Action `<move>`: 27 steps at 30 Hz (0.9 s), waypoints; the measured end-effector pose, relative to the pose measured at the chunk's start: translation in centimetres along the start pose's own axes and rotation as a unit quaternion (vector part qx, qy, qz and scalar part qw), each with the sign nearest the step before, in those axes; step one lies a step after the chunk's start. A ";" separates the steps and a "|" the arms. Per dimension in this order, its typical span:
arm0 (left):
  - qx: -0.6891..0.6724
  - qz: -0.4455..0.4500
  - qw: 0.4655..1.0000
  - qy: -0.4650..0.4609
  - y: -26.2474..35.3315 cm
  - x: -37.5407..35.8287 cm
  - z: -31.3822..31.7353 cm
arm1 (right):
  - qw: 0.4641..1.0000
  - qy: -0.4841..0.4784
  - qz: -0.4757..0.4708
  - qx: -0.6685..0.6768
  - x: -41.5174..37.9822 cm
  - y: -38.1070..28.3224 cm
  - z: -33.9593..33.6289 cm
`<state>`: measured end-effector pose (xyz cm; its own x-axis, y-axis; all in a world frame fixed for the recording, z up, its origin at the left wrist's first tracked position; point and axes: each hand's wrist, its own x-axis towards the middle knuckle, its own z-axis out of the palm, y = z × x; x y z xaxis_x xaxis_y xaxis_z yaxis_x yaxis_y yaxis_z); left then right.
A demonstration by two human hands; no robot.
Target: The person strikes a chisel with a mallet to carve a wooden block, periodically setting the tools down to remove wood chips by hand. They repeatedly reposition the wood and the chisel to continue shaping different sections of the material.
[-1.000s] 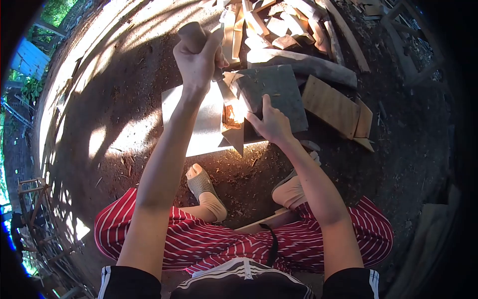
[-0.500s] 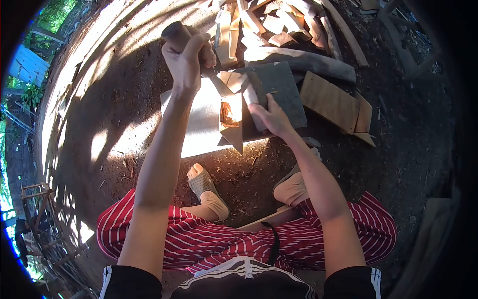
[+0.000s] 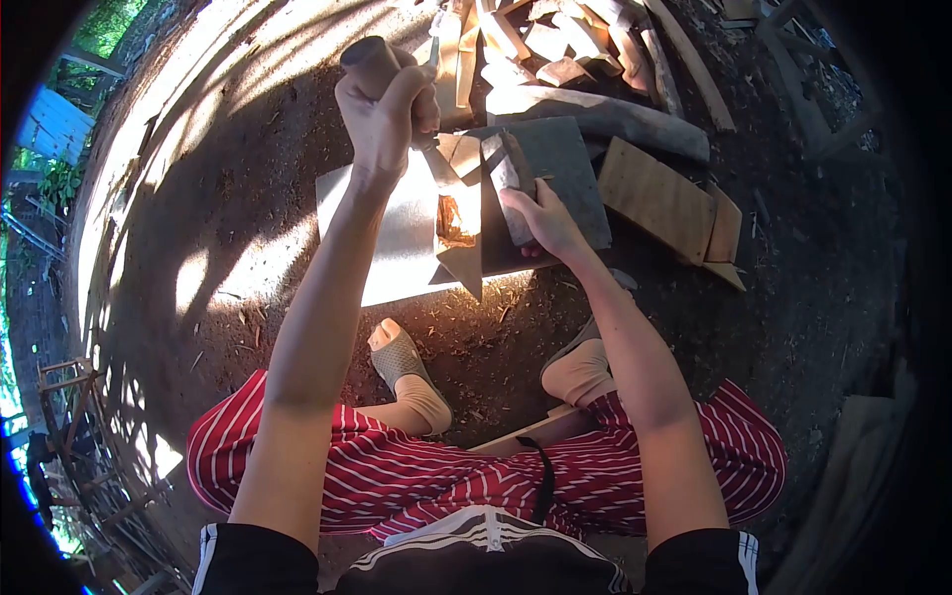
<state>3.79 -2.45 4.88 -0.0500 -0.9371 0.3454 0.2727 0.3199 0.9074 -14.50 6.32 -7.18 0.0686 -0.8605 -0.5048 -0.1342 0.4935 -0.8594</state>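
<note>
My left hand (image 3: pixel 382 119) is closed round the thick handle (image 3: pixel 367 61) of a big knife, raised at the upper left of the board. Its blade (image 3: pixel 439 166) slants down and right from my fist, beside a sunlit piece of wood (image 3: pixel 456 220) with a pointed lower end. Just right of that, my right hand (image 3: pixel 545 220) grips a short grey-brown wooden block (image 3: pixel 504 177), thumb on its upper side and fingertips below its near end. Under both lies a flat board (image 3: pixel 570 183), bright with sun on its left half and dark on its right.
Split wood pieces (image 3: pixel 545 42) are heaped beyond the board, with a long curved log (image 3: pixel 605 121) in front of them. A wide plank (image 3: pixel 656 198) lies to the right. My sandalled feet (image 3: pixel 402 362) rest near the board's close edge on dirt ground strewn with chips.
The wooden block, blurred earlier, is now sharp and a little lower, still in my right hand. My left hand has shifted slightly right with the knife.
</note>
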 end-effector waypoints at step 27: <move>0.061 0.002 0.998 0.005 -0.6 -2.6 3.5 | 0.780 0.112 -0.291 -0.543 -13.5 -21.8 0.1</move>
<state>0.42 0.25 4.26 -0.0397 -0.9369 0.3473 0.1540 0.3377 0.9286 -12.39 7.21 18.40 0.2723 -0.9592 0.0761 -0.9107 -0.2824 -0.3015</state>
